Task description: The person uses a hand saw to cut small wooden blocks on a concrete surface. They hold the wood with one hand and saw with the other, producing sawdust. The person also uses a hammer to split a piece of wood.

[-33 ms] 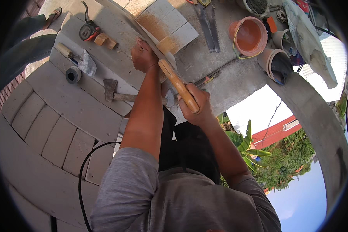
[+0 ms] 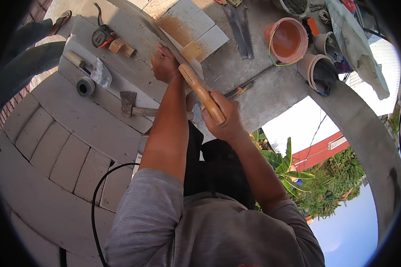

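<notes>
My right hand (image 2: 222,116) is wrapped round the light wooden handle (image 2: 202,94) of what looks like a saw. Its long, thin grey blade (image 2: 168,41) runs up and left, seen nearly edge-on. My left hand (image 2: 166,65) rests just left of the blade on a pale block (image 2: 140,73), fingers curled; what they grip is hidden. Right of the blade, a small tan wood piece (image 2: 191,51) lies on white blocks (image 2: 208,41) dusted with brown. Beneath my left forearm, a hatchet (image 2: 128,103) lies with its wooden handle (image 2: 145,112) pointing right.
Left on the blocks lie a tape measure (image 2: 103,36), wood offcuts (image 2: 121,46), a clear plastic bag (image 2: 101,73) and a tape roll (image 2: 85,86). Saw blades (image 2: 241,33) and buckets (image 2: 289,40) stand or lie far right. Another person's legs (image 2: 31,60) show at left.
My right hand and the wooden handle have shifted slightly up and left, along the blade's line. My left hand has stayed in place.
</notes>
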Demonstrator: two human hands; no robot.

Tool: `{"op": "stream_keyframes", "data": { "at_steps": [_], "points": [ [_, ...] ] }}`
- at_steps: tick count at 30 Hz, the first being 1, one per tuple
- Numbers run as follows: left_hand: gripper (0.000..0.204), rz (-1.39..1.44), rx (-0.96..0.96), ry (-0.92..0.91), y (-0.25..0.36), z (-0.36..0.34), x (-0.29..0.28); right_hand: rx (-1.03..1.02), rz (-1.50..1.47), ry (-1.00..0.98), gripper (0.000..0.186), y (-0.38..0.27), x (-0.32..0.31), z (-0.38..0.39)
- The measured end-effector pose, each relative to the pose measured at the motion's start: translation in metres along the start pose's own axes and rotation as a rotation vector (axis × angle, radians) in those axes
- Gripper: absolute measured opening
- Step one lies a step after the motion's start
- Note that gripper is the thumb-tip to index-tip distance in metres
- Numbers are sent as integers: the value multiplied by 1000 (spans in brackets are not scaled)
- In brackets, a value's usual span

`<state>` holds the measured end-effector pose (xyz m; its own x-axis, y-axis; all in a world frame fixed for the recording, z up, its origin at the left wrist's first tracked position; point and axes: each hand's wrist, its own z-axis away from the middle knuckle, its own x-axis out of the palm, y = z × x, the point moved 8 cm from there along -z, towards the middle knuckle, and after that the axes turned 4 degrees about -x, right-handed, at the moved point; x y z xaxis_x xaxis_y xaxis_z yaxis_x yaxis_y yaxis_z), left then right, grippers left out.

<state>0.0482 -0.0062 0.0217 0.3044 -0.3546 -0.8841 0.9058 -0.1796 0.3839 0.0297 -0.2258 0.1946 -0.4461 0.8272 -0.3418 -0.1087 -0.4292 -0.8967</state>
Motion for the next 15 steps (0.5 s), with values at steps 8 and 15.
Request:
{"op": "stream_keyframes", "data": {
  "at_steps": [8,15],
  "points": [
    [54,8,4,32,-6,-1,-8,120,263,-123,36,-65,-94,178],
    [53,4,-14,3,-3,4,-2,113,29,-46,15,8,-4,26]
  ]
}}
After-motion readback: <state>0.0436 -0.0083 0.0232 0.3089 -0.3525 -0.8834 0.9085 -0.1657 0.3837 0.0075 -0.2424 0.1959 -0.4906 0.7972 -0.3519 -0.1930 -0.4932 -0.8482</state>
